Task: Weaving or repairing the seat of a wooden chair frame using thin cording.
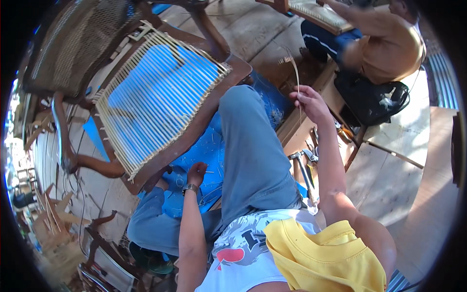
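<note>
My right hand [311, 103] is raised to the right of my knee, pinching a thin, pale cane strand [295, 68] that curves up from the fingers. Low beside the chair's front edge is my left hand [197, 173], with a watch on its wrist. Its fingers look curled in, and whatever they may hold is too small to make out. In front of me a brown wooden chair [233, 78] lies tilted, its seat strung with many parallel cane strands [160, 97] running one way. Blue shows through the gaps between them.
Blue sheeting [194, 151] with cane scraps lies under the chair. Right of my leg, pliers [310, 155] and a hammer [297, 156] lie in a wooden tray. A black bag [372, 100] sits beyond, near another person [389, 53] working on a woven seat [316, 17]. Wood pieces [53, 209] are piled left.
</note>
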The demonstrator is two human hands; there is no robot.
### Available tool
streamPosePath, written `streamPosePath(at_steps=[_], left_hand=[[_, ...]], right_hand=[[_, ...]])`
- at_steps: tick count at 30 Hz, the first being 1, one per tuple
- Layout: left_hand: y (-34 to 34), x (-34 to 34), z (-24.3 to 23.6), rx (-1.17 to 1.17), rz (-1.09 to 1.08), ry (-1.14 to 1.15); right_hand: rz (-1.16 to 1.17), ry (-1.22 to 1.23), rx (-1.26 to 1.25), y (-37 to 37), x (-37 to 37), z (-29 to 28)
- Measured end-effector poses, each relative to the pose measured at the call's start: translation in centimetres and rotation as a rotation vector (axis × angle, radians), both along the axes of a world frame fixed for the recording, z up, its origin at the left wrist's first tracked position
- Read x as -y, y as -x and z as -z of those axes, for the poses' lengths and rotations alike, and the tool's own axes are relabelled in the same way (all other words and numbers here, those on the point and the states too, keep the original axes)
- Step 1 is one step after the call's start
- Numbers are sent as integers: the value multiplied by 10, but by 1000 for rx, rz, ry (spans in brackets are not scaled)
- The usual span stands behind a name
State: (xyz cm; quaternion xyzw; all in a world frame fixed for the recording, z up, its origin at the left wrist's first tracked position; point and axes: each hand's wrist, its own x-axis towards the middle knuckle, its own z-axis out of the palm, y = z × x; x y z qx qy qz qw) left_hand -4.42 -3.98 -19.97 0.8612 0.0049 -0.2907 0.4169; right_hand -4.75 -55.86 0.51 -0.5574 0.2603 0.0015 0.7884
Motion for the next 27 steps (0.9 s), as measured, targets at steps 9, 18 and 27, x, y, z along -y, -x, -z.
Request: streamPosePath(at_steps=[9, 18, 27], left_hand=[[-6, 1, -75, 90, -75, 75], [-15, 57, -262, 230, -349, 1071], [-52, -38, -245, 321, -766, 812]], right_hand=[[-218, 226, 195, -16, -61, -108], [-1040, 389, 195, -44, -206, -127], [-1290, 520, -25, -165, -239, -75]])
